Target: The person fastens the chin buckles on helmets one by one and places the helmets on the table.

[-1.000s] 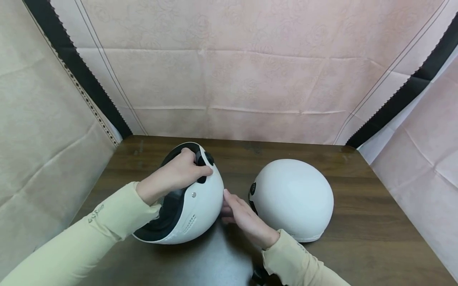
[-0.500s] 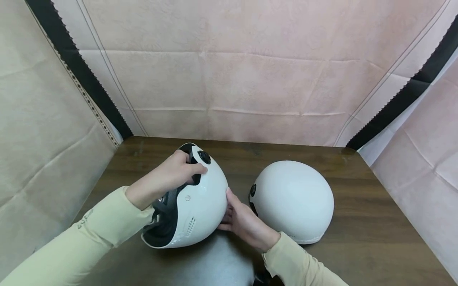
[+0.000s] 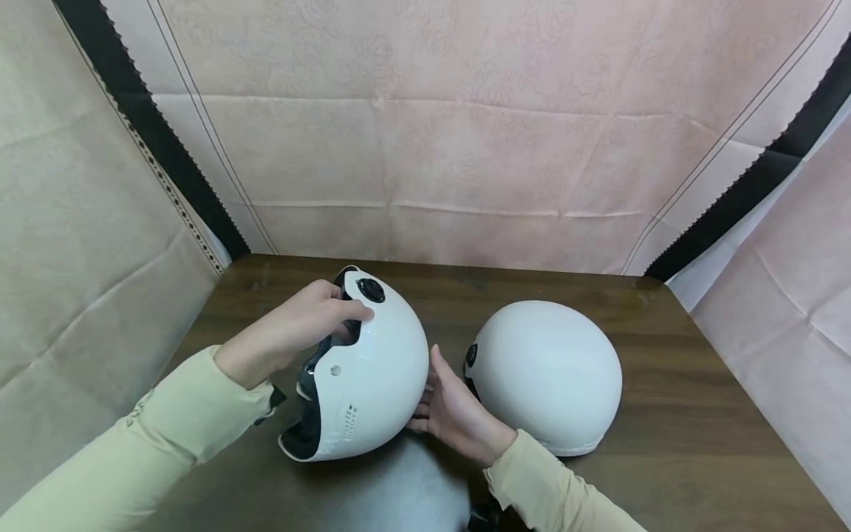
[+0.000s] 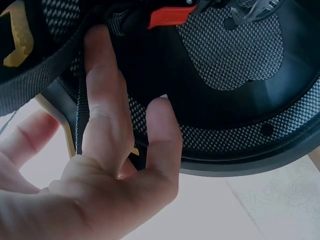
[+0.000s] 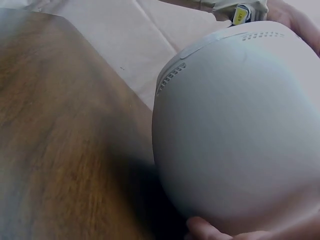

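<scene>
A white helmet [image 3: 382, 369] with a dark lining stands tilted over the left half of the table, its opening towards the left. My left hand [image 3: 292, 329] grips the edge of that opening, thumb on the outer shell. Its fingers reach inside, next to a black strap [image 4: 30, 85] and a red buckle tab [image 4: 167, 16] in the left wrist view. My right hand [image 3: 462, 417] rests against the rounded right side of the shell, fingers nearly straight and partly hidden under it. Further right sits a second white helmet [image 3: 548, 369], dome up.
The brown wooden table [image 3: 698, 421] is enclosed by a pale patterned cloth [image 3: 465, 162] at the back and sides, with black strips [image 3: 764, 170] along the corners. A small black object [image 3: 483, 513] lies at the bottom edge beside the right sleeve.
The left helmet has turned and tipped rightwards, so more of its shell shows and less lining. My left hand has moved left with its edge; my right hand has barely moved. The second helmet stays put.
</scene>
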Demonstrator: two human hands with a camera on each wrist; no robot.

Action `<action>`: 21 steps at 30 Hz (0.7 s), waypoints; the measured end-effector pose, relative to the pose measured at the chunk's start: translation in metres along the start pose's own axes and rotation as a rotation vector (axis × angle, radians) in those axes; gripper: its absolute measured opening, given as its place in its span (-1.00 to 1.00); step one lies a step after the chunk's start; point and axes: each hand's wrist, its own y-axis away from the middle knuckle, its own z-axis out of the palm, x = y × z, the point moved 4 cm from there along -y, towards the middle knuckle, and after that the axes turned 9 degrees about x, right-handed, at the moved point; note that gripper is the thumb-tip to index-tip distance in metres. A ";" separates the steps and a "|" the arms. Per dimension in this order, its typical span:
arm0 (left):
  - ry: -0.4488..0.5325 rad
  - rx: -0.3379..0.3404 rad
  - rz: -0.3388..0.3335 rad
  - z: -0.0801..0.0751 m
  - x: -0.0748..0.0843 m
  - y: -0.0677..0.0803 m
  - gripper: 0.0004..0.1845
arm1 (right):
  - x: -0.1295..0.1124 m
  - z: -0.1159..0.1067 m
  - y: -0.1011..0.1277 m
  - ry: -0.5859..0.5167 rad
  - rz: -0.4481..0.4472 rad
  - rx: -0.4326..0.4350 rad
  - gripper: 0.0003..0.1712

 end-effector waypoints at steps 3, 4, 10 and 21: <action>-0.008 -0.004 0.000 -0.002 0.000 0.001 -0.64 | 0.003 -0.002 -0.001 -0.040 0.017 0.023 0.01; -0.009 -0.008 0.000 -0.002 0.001 0.001 -0.64 | 0.004 -0.002 -0.002 -0.059 0.024 0.027 0.02; -0.017 -0.015 -0.001 -0.005 0.004 0.004 -0.65 | 0.007 0.000 -0.006 -0.132 0.047 -0.001 -0.06; 0.035 -0.021 0.018 -0.010 0.007 0.009 -0.66 | 0.003 0.000 -0.009 -0.166 0.066 -0.048 -0.14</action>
